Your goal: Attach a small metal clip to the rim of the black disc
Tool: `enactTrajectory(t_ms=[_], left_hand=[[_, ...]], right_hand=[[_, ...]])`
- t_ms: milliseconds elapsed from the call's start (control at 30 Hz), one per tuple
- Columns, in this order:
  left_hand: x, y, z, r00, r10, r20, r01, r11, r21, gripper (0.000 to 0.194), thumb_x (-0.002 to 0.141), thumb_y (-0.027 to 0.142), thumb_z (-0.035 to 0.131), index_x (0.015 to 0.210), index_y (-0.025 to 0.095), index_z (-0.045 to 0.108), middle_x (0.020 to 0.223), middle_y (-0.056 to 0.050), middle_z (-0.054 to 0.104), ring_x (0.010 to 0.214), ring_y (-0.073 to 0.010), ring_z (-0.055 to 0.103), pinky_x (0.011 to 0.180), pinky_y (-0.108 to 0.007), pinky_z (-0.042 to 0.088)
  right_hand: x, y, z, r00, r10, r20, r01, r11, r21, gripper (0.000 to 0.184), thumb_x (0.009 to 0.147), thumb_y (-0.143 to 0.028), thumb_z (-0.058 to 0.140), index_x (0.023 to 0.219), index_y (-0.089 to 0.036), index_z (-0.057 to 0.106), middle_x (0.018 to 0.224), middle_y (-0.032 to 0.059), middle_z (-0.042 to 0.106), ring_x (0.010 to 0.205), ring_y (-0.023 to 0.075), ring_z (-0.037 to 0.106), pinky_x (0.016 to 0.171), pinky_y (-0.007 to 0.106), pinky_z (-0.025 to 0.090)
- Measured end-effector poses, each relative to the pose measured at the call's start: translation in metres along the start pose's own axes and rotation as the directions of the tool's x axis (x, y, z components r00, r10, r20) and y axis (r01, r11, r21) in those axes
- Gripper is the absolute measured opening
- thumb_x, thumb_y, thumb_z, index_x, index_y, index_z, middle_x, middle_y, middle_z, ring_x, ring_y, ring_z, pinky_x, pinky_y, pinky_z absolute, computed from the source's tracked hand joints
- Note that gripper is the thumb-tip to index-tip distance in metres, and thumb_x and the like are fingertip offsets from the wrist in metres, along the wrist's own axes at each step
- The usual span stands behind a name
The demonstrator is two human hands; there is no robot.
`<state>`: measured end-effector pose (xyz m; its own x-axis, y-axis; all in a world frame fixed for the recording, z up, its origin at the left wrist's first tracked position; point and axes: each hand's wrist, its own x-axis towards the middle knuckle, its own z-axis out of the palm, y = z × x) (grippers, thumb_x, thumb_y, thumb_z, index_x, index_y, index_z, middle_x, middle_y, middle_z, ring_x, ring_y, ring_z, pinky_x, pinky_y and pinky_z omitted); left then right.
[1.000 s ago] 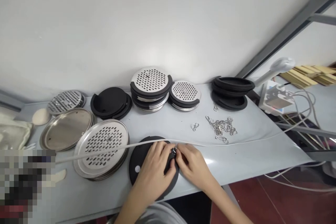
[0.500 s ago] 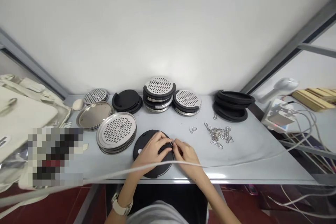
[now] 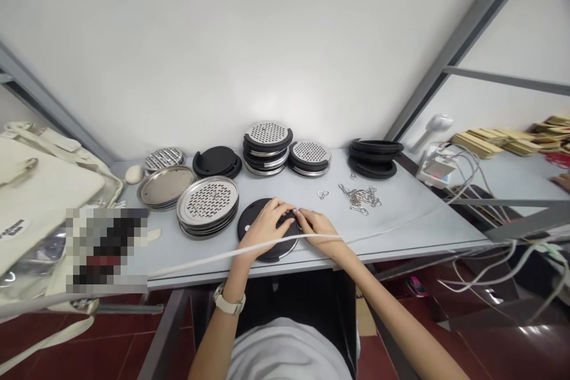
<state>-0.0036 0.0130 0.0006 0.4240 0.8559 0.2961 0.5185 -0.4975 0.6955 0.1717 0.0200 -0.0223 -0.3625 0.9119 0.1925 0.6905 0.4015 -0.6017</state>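
Observation:
A round black disc lies flat near the front edge of the grey table. My left hand rests on top of it, fingers curled at its right rim. My right hand is beside it, fingers pinched at the same rim around a small metal piece that I cannot make out. A white cable crosses in front of both hands. A watch sits on my left wrist.
Stacks of perforated steel plates, plain steel plates, black discs and black rings line the back. Loose metal clips lie right of my hands. A white bag sits left; wires and a device right.
The view has pulled back and tilted, so the table looks farther away. Both hands stay at the disc's right rim in the same pinch. The white cable still crosses in front of them.

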Motion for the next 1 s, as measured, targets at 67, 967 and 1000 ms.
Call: enactTrajectory(t_ms=[67, 967, 1000], left_hand=[[0.0, -0.0018, 0.0002, 1.0, 0.007, -0.013, -0.007, 1.0, -0.006, 0.023, 0.09, 0.021, 0.05, 0.112, 0.021, 0.058, 0.103, -0.005, 0.053, 0.101, -0.0181, 0.052, 0.095, -0.036, 0.043], [0.0031, -0.0034, 0.0, 0.999, 0.041, 0.029, -0.041, 0.999, 0.015, 0.028, 0.092, 0.017, 0.046, 0.118, 0.022, 0.057, 0.103, -0.006, 0.053, 0.099, -0.0191, 0.05, 0.093, -0.035, 0.042], [0.0031, -0.0033, -0.0001, 0.999, 0.041, 0.03, -0.041, 0.999, 0.015, 0.028, 0.092, 0.017, 0.046, 0.118, 0.022, 0.057, 0.103, -0.006, 0.053, 0.099, -0.0191, 0.05, 0.093, -0.035, 0.042]], right_hand=[[-0.0001, 0.0004, 0.0009, 1.0, -0.015, -0.004, 0.015, 1.0, -0.001, 0.033, 0.097, -0.03, 0.029, 0.087, -0.018, 0.058, 0.075, 0.0039, 0.065, 0.066, 0.015, 0.058, 0.063, 0.024, 0.039], [-0.0009, 0.0003, -0.0016, 1.0, 0.021, 0.022, -0.019, 0.998, -0.053, 0.033, 0.097, -0.029, 0.028, 0.083, -0.019, 0.056, 0.071, 0.0033, 0.061, 0.066, 0.0155, 0.055, 0.064, 0.025, 0.037], [-0.0009, 0.0005, -0.0014, 1.0, 0.018, 0.02, -0.017, 0.998, -0.057, 0.033, 0.097, -0.029, 0.028, 0.084, -0.019, 0.056, 0.071, 0.0033, 0.061, 0.066, 0.0156, 0.055, 0.064, 0.025, 0.037]])
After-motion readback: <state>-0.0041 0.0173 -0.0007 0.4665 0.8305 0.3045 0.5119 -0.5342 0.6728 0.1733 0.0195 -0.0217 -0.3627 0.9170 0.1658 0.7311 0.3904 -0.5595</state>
